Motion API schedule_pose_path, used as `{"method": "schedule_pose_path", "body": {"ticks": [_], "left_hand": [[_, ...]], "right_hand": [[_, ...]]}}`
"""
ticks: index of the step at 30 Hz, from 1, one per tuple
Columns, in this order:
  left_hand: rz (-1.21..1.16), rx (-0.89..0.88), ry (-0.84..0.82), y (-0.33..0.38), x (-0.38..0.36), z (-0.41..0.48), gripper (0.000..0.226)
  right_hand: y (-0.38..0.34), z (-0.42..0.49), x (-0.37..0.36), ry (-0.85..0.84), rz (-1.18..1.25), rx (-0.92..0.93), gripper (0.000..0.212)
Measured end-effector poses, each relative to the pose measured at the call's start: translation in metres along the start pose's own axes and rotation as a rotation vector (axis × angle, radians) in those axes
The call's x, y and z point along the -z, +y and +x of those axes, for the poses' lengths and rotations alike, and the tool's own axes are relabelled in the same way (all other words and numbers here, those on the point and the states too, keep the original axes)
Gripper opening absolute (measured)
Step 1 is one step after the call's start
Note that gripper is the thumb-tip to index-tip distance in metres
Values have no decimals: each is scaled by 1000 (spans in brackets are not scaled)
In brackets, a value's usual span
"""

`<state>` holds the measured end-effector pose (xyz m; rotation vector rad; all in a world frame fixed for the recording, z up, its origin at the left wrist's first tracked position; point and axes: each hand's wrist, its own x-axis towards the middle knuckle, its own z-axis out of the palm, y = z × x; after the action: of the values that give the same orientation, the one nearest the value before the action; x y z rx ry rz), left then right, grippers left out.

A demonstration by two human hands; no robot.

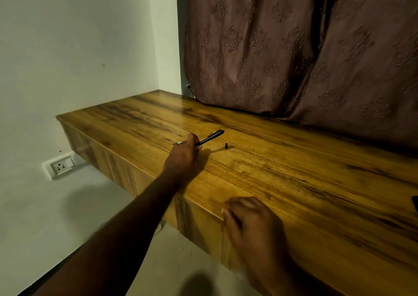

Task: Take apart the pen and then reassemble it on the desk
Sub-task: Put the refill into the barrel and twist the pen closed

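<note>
The pen (210,138), a slim black barrel, was held above the wooden desk (294,178) near the middle of the desktop, tilted so that its far end pointed toward about two o'clock. A lighter, silvery end (177,143) was seen sticking out of the other side of the grip, toward nine o'clock. The pen was pinched in the left hand (183,157), whose fingers were closed around the barrel's near portion, with the arm stretched out from the seven o'clock corner of the view.

Just beside the pen, at about four o'clock from its far end, a small black part (225,146) was seen standing on the desk surface, apart from the pen. A tiny pale bit (231,150) lay just next to it; what it was could not be told.

The right hand (253,225) was placed at the near edge of the desk, at about five o'clock from the pen and well apart from it. It was blurred, its fingers loosely curled and slightly spread, with nothing seen held in them.

A patterned brownish curtain (294,47) was hung behind the desk at twelve to two o'clock. A white wall socket (61,165) was mounted low at nine o'clock, beneath the desk's left end.
</note>
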<state>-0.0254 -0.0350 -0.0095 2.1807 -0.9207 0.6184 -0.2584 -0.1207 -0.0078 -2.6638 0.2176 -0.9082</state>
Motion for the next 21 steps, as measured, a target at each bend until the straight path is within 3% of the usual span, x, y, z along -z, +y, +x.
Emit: {"method": "schedule_pose_path", "body": {"ticks": [3, 7, 12, 17, 21], "left_hand": [[-19, 17, -19, -3, -2, 2, 16], [-34, -12, -15, -10, -6, 1, 16], [-187, -40, 142, 3, 1, -3, 30], [-338, 123, 257, 25, -10, 8, 23], [-540, 234, 159, 53, -26, 11, 8]], "right_hand": [[7, 38, 19, -91, 376, -289, 14], [35, 99, 21, -56, 742, -415, 9], [63, 125, -11, -59, 1051, -675, 10], [66, 129, -28, -22, 1117, -625, 12], [68, 127, -33, -41, 1123, -546, 12]]}}
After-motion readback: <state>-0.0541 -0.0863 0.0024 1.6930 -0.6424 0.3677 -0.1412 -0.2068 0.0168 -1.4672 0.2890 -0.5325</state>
